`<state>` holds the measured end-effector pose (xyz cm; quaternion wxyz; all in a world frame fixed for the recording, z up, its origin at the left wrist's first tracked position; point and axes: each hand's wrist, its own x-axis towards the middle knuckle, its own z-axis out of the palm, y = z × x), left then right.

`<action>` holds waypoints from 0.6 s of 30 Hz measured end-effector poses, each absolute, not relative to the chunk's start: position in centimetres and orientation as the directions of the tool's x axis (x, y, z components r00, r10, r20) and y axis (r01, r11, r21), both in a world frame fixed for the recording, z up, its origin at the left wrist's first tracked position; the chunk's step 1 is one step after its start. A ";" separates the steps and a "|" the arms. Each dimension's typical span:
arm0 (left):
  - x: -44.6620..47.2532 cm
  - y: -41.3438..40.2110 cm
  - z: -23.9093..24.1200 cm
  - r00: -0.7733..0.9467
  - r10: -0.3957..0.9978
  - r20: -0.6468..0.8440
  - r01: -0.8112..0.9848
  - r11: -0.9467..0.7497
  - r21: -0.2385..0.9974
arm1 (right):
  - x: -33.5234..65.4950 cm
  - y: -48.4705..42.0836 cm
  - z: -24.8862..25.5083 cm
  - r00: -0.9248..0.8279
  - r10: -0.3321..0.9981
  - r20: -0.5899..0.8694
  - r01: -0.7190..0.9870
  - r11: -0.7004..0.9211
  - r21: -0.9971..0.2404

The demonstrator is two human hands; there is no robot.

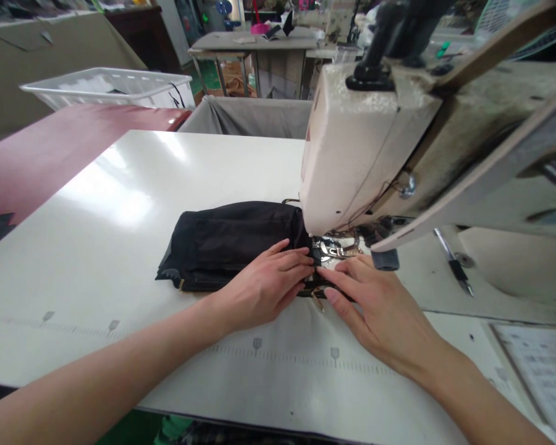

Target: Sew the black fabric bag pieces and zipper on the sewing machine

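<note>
A black fabric piece [231,241], with a gold-toothed zipper along its near edge, lies under the head of a sewing machine [352,154]. My left hand [271,281] rests flat on its right part, fingers stretched toward the presser foot [334,250]. Just right of it, my right hand [375,303] touches the fabric's right end with the index finger; its thumb is apart and the other fingers reach beside the foot. A gold zipper pull [317,301] hangs at the near edge between the hands. The needle tip cannot be made out.
The white table [134,259] has a printed ruler along its near side. A pen-like tool [454,262] lies on the machine bed at right. Behind stand a white plastic basket [115,96] on a red surface [74,136] and a grey cloth-lined bin [259,116].
</note>
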<state>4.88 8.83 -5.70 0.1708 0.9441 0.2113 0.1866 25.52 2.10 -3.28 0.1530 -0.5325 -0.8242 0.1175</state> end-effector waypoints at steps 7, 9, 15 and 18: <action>4.7 9.5 -6.0 0.832 0.439 0.340 0.325 -0.881 0.344 | 25.7 1.7 -4.3 -0.413 0.890 0.193 0.830 0.456 -0.322; 4.7 9.6 -6.0 0.836 0.433 0.335 0.320 -0.883 0.344 | 25.9 1.3 -4.8 -0.417 0.876 0.243 0.818 0.478 -0.319; 4.7 9.7 -5.9 0.844 0.424 0.329 0.305 -0.884 0.354 | 26.1 1.0 -5.3 -0.413 0.859 0.303 0.802 0.501 -0.326; 4.7 9.7 -6.1 0.840 0.415 0.348 0.293 -0.889 0.352 | 26.0 1.4 -5.0 -0.417 0.869 0.266 0.812 0.488 -0.322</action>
